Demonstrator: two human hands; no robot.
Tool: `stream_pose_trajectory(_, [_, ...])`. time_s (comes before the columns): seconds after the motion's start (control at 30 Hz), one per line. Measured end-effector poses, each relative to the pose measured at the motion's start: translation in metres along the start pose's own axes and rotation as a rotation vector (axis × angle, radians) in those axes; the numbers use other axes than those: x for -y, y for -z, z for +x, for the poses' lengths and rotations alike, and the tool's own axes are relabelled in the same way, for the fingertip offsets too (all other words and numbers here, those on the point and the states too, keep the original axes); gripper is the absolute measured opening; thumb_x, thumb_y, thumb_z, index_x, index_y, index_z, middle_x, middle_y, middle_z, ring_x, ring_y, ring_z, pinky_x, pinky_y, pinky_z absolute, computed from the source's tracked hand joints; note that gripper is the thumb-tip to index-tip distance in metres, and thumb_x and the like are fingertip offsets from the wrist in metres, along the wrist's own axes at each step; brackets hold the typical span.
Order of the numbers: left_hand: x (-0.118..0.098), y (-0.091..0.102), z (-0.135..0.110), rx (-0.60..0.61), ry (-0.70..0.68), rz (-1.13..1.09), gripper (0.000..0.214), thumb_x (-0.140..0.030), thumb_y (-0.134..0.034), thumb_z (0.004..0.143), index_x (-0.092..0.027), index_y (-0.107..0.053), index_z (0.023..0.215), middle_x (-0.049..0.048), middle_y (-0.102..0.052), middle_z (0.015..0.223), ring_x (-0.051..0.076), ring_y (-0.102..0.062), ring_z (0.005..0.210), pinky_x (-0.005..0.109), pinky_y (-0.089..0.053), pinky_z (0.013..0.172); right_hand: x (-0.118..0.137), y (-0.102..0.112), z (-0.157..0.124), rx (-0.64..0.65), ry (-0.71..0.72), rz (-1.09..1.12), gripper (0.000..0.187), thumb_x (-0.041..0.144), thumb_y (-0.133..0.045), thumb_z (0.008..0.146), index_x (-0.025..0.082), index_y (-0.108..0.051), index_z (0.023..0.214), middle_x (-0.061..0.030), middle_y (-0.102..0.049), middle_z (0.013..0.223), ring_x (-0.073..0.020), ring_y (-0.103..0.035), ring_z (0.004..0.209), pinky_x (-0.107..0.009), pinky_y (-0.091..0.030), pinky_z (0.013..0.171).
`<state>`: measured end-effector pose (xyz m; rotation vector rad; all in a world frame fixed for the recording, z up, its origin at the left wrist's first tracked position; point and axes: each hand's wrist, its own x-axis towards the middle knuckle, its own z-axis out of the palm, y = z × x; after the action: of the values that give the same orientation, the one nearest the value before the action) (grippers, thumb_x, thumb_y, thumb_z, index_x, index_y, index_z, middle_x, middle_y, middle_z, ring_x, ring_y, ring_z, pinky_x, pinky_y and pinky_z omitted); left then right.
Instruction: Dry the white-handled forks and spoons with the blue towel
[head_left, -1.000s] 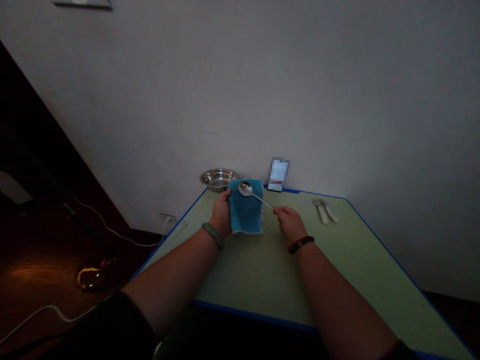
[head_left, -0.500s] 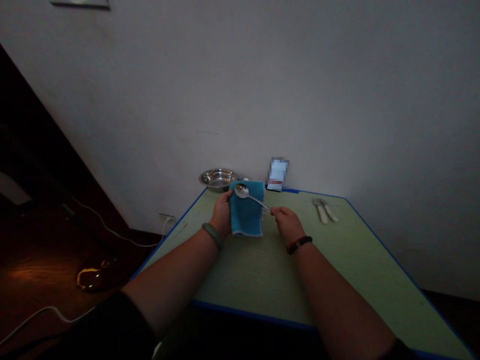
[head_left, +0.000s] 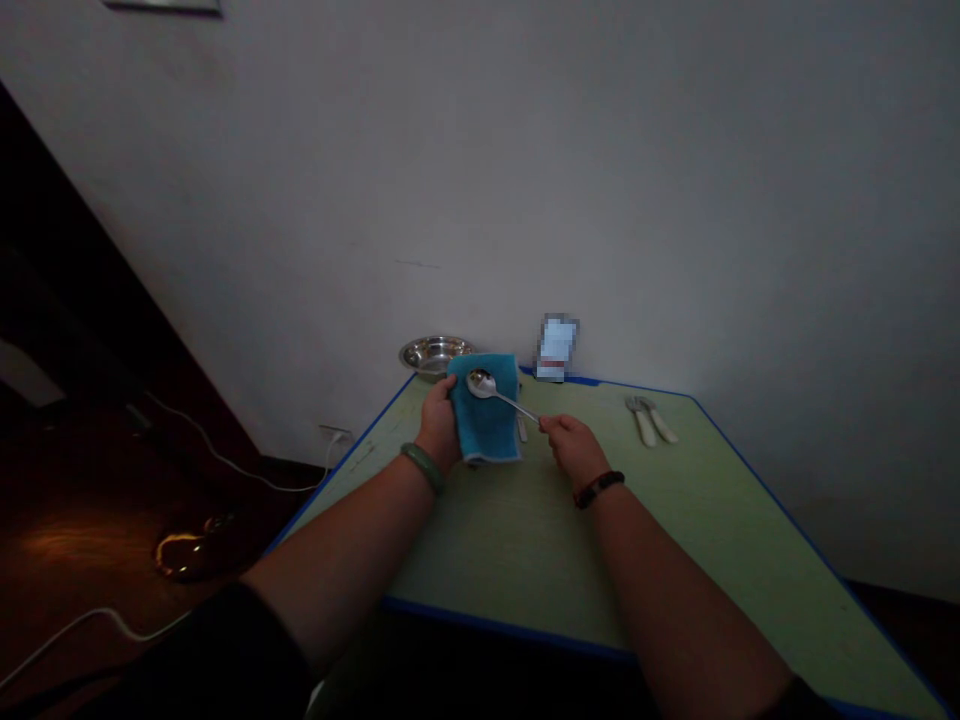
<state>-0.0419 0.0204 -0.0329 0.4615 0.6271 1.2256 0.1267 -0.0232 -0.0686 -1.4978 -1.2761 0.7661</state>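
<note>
L hand (head_left: 439, 425) clutches blue cloth (head_left: 484, 415); R hand (head_left: 574, 450) pinches steel spoon (head_left: 499, 395), its bowl on the cloth; cream-handled utensils (head_left: 651, 421) lie apart on tabletop (head_left: 510, 560).

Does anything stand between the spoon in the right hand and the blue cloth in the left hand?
Nothing visible does: the spoon lies directly over the blue cloth, held by the left hand.

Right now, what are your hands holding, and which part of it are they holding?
The right hand grips the metal spoon by the end of its handle. The left hand grips the blue cloth by its left edge.
</note>
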Motion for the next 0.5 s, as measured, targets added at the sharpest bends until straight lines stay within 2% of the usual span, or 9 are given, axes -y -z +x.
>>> stream_pose_trajectory(0.13, [0.0020,-0.0013,-0.0022,0.051,0.093,0.014,0.046,-0.037,-0.040,0.071,-0.009,-0.054,0.104,0.0121,-0.066,0.078,0.029,-0.061,0.072,0.049,-0.043,0.074,0.0024,0.0003,-0.0009,-0.008,0.015,-0.010,0.038,0.050,-0.046,0.062,0.015,-0.060,0.067,0.0034,-0.046,0.046,-0.0090,-0.039,0.046,-0.023,-0.029,0.048])
stream_pose_trajectory(0.27, [0.0045,-0.0001,-0.0040,0.092,0.149,0.019,0.044,-0.039,-0.042,0.070,-0.010,-0.055,0.101,0.0113,-0.066,0.073,0.028,-0.062,0.067,0.047,-0.045,0.072,0.0029,0.0023,0.0001,-0.038,0.020,-0.015,0.039,0.051,-0.046,0.062,0.015,-0.060,0.067,0.0029,-0.047,0.046,-0.0093,-0.040,0.047,-0.023,-0.030,0.049])
stream_pose_trajectory(0.4, [0.0050,0.0022,-0.0031,0.131,0.160,0.003,0.044,-0.040,-0.042,0.070,-0.010,-0.057,0.098,0.0115,-0.066,0.071,0.029,-0.061,0.067,0.047,-0.045,0.072,0.0020,0.0038,0.0013,-0.064,0.013,-0.005,0.039,0.052,-0.047,0.061,0.015,-0.060,0.066,0.0031,-0.047,0.046,-0.0092,-0.040,0.047,-0.023,-0.030,0.048])
stream_pose_trajectory(0.5, [0.0032,0.0021,-0.0026,0.089,0.103,-0.009,0.044,-0.038,-0.043,0.070,-0.009,-0.056,0.100,0.0110,-0.066,0.074,0.028,-0.062,0.068,0.045,-0.045,0.073,0.0019,0.0038,0.0010,-0.084,-0.006,0.015,0.038,0.051,-0.048,0.060,0.015,-0.060,0.064,0.0033,-0.046,0.045,-0.0092,-0.039,0.047,-0.023,-0.030,0.048])
